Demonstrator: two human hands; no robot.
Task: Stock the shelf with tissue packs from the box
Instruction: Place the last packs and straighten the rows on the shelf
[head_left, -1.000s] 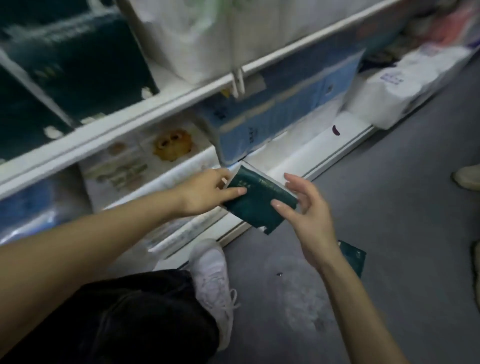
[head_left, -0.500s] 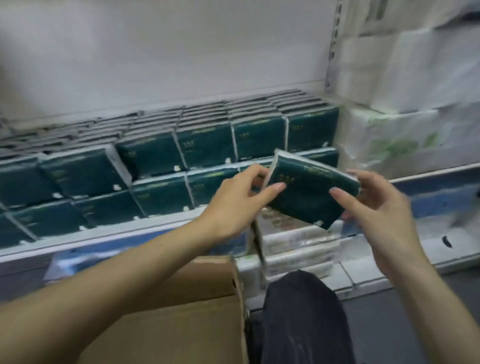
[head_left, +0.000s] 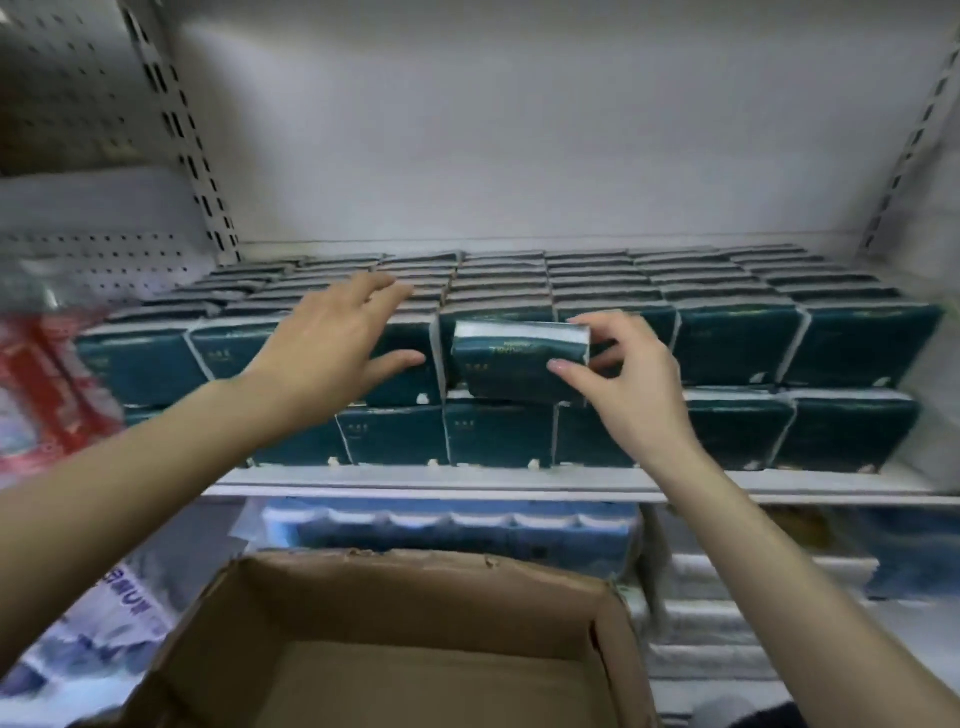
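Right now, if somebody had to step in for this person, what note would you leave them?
Left hand: open, fingers spread over the stocked packs on the shelf.
Right hand: pinches one green tissue pack, held in front of the upper front row.
Box: open, below the shelf; no packs show in the visible part.
Done: two layers of packs fill the shelf, many rows deep.
Left: place the held pack; no free slot is plainly visible, so find one first.
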